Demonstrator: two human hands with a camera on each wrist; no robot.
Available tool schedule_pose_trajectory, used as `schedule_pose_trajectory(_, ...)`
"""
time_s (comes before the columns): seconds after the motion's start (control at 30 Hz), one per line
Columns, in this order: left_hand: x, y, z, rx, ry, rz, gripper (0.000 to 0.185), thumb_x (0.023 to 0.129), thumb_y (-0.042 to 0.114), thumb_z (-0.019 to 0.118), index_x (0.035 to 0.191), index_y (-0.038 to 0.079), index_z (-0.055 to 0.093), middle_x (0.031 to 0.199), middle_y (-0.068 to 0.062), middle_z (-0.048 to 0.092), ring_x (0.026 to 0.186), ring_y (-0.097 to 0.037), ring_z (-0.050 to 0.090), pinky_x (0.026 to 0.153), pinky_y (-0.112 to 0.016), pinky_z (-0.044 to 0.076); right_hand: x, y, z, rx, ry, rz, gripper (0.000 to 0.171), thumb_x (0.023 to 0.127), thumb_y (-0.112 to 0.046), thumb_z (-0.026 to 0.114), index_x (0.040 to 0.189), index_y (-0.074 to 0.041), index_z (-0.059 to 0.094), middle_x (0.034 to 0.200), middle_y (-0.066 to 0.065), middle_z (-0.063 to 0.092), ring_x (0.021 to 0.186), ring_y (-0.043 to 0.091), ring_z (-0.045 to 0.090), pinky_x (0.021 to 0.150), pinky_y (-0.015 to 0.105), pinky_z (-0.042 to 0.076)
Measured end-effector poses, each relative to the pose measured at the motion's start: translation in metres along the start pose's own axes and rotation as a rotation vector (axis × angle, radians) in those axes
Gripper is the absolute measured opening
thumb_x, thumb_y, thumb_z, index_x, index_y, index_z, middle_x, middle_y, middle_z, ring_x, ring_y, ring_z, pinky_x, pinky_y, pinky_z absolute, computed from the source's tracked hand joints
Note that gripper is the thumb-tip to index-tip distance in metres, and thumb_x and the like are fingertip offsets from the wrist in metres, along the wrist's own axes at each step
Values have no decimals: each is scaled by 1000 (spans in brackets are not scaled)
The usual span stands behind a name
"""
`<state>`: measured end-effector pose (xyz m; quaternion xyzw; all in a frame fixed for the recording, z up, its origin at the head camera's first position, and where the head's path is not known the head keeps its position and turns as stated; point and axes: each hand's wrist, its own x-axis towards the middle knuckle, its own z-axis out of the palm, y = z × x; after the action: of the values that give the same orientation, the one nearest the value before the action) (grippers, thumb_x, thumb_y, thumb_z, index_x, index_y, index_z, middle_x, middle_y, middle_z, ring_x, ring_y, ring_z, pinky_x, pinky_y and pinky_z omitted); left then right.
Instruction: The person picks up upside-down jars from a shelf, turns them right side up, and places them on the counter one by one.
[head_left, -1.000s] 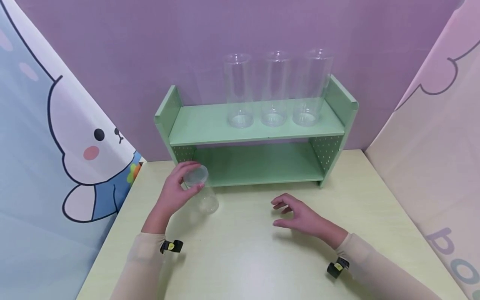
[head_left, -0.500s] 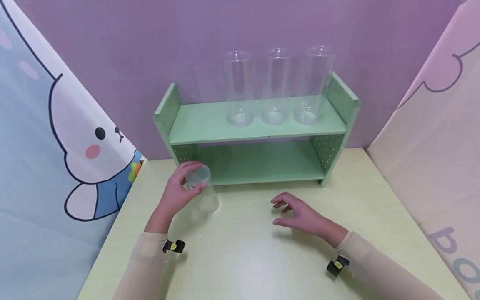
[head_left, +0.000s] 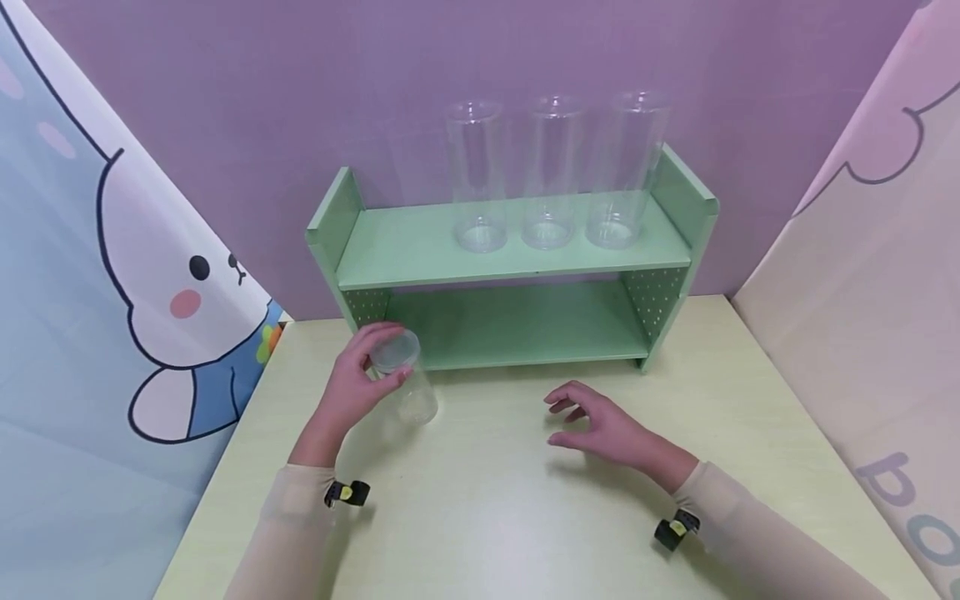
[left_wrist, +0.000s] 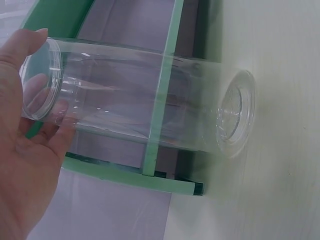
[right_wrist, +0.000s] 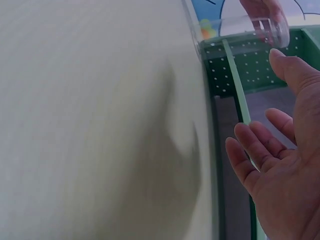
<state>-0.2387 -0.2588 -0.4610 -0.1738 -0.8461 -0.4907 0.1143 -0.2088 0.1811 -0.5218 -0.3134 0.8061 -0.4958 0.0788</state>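
My left hand point(head_left: 352, 385) grips a clear plastic cylinder jar point(head_left: 405, 383) near its open rim; its base rests on the table, just in front of the green shelf's left end. In the left wrist view my fingers point(left_wrist: 30, 125) wrap the jar point(left_wrist: 145, 112) at its mouth. My right hand point(head_left: 600, 429) hovers low over the table with relaxed, spread fingers and holds nothing. Its palm point(right_wrist: 290, 185) faces the shelf in the right wrist view.
A green two-tier shelf point(head_left: 420, 258) stands against the purple back wall. Three tall clear jars point(head_left: 551, 175) stand upright on the right half of its top board. The lower tier holds nothing. Printed fabric panels close in both sides of the pale table point(head_left: 487, 517).
The jar in my left hand has stayed almost where it was. My right hand has hardly moved.
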Motion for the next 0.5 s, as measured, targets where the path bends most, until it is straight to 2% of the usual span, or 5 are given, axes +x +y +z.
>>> schedule_pose_trajectory(0.17,1,0,0,5,-2,3,61,91,7,92,147,19,69,153,-3,57,137,-32,55,114,-63,50,-1,0,-13,-12,83,13,48,97,-17,88,139,-11,65,138,13,67,127,40,67,105,54,58)
schedule_pose_trajectory(0.37,0,1,3,-8,3,-3,65,92,9,91,152,16,65,156,-5,54,138,-32,53,114,-65,49,-3,-1,-34,-61,198,-12,37,101,-10,82,134,-6,67,128,9,71,118,41,70,99,56,61)
schedule_pose_trajectory(0.5,-2,3,3,-15,23,-18,72,92,10,92,156,16,61,158,-6,52,138,-31,52,115,-64,48,-3,-5,-49,-82,264,-35,29,102,-5,80,128,-2,69,123,10,73,110,34,72,95,44,63)
